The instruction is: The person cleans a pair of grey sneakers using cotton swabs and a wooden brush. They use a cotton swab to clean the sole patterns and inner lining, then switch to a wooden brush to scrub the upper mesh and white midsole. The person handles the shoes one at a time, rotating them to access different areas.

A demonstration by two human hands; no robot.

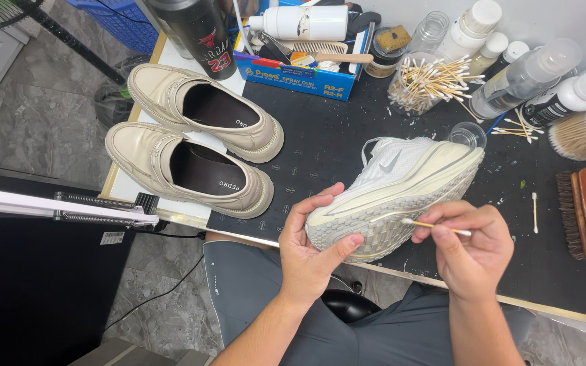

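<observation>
Mesh sneaker [401, 183], ridged sole, thin swab [435, 226]

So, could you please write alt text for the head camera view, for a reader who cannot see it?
A left hand holds a white sneaker on its side while the right hand touches a cotton swab to its sole edge. Two cream loafers sit left on a black mat among bottles and brushes.

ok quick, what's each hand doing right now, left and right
Left hand: closed around the heel end of the white sneaker, holding it sole-side out.
Right hand: pinching a cotton swab, its tip against the sneaker's sole edge.
</observation>
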